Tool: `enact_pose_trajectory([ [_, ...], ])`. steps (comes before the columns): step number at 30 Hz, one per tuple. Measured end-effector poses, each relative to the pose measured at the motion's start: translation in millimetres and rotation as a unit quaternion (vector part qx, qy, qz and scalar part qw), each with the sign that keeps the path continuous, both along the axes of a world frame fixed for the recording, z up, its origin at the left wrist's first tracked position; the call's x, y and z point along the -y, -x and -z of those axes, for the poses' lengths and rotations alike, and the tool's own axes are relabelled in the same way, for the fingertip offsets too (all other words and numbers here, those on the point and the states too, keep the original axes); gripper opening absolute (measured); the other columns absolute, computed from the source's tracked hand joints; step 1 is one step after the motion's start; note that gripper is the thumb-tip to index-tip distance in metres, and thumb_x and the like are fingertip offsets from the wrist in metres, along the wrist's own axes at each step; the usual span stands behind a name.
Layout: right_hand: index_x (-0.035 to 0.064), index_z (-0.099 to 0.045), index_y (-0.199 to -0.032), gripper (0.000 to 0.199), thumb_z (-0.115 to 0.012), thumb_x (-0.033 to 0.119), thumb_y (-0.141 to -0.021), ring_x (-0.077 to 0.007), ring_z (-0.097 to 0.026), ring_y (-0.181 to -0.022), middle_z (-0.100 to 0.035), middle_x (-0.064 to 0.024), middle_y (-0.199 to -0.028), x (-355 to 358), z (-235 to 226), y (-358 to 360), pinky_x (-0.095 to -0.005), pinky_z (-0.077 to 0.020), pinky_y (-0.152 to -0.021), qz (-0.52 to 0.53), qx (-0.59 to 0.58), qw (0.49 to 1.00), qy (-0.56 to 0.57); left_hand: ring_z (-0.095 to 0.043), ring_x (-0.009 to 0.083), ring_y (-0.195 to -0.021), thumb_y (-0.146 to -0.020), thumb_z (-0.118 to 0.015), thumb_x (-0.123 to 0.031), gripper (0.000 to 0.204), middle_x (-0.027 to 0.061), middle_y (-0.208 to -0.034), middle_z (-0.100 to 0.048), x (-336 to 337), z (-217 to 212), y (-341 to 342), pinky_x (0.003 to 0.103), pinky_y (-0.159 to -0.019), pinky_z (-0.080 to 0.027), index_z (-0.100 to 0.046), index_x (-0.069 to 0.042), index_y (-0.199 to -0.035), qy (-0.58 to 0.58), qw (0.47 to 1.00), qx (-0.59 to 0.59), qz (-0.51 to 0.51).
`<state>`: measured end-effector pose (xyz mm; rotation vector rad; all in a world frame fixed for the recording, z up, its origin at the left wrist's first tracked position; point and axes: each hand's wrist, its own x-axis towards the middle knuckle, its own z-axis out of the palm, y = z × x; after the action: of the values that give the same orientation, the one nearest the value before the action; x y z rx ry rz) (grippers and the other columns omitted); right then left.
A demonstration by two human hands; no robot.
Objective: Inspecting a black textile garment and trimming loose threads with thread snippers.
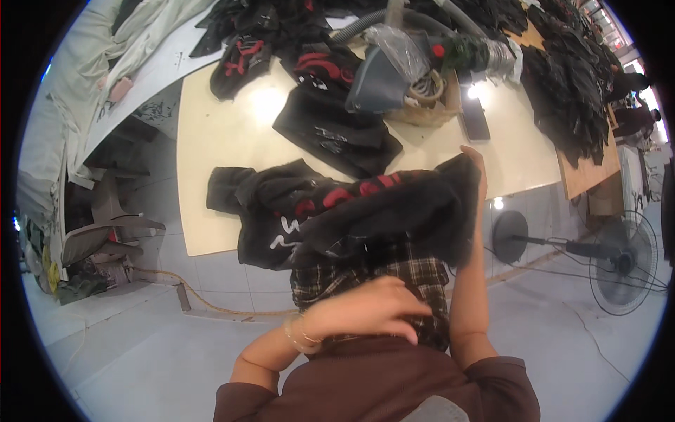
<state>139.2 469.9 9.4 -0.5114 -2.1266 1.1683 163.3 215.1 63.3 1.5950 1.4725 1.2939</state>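
A black garment (394, 225) with red and white print spans the table's near edge and hangs down over my lap. At the garment's right end my right hand (477, 163) grips its edge, the fingers partly hidden by the cloth. My left hand (373, 306), with a bracelet at the wrist, is held in front of my body below the garment. It holds nothing, and its fingers are apart. Just beyond the garment lies a folded black piece of clothing (337, 130) with a small pale print.
On the cream table (211, 133) stand a grey machine (387, 70) with a hose, a carton (422, 114) holding tape, and a phone (475, 121). Black garments (573, 91) are piled at the right. A fan (622, 261) stands on the floor right, a chair (105, 235) left.
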Motion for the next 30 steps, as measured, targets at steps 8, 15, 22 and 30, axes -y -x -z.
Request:
enact_pose_trajectory([
  [8, 0.0057, -0.054, -0.098, 0.034, -0.055, 0.04, -0.096, -0.0082, -0.049, -0.07, -0.053, 0.0001, -0.082, -36, 35, -56, -0.0245, -0.0425, -0.059, 0.162, 0.167, 0.935, 0.266, -0.062, 0.02, -0.06, -0.085, -0.071, -0.032, 0.032, 0.0103, -0.07, -0.065, 70, 13, 75, 0.033, -0.06, -0.049, -0.066, 0.0, -0.08, 0.314, 0.736, 0.022, -0.599],
  [15, 0.0065, -0.063, -0.092, 0.033, -0.059, 0.039, -0.093, -0.0115, -0.052, -0.069, -0.059, -0.0018, -0.08, -29, 20, -26, -0.0252, -0.0423, -0.062, 0.052, 0.269, 0.938, 0.213, -0.059, 0.0092, -0.061, -0.086, -0.072, -0.028, 0.032, 0.0026, -0.067, -0.064, 66, 65, 62, 0.026, -0.059, -0.047, -0.064, 0.002, -0.079, 0.321, 0.788, 0.127, -0.51],
  [22, 0.0008, -0.06, -0.104, 0.018, -0.051, 0.015, -0.099, -0.0147, -0.06, -0.09, -0.065, -0.0058, -0.101, -58, 15, -33, -0.0284, -0.0479, -0.078, -0.04, -0.095, 0.872, 0.479, -0.057, 0.0108, -0.086, -0.089, -0.054, -0.002, 0.006, 0.0021, -0.091, -0.061, 59, 17, 63, 0.027, -0.083, -0.049, -0.051, -0.007, -0.086, -0.151, 0.687, 0.529, -0.475],
  [30, 0.0028, -0.058, -0.109, 0.016, -0.051, 0.013, -0.1, -0.0116, -0.064, -0.093, -0.066, -0.0053, -0.103, -31, -14, -38, -0.0246, -0.0516, -0.082, -0.046, -0.098, 0.844, 0.525, -0.061, 0.0173, -0.095, -0.084, -0.058, -0.01, 0.01, 0.0058, -0.099, -0.061, 85, 47, 67, 0.033, -0.089, -0.052, -0.048, -0.009, -0.087, -0.156, 0.734, 0.515, -0.414],
])
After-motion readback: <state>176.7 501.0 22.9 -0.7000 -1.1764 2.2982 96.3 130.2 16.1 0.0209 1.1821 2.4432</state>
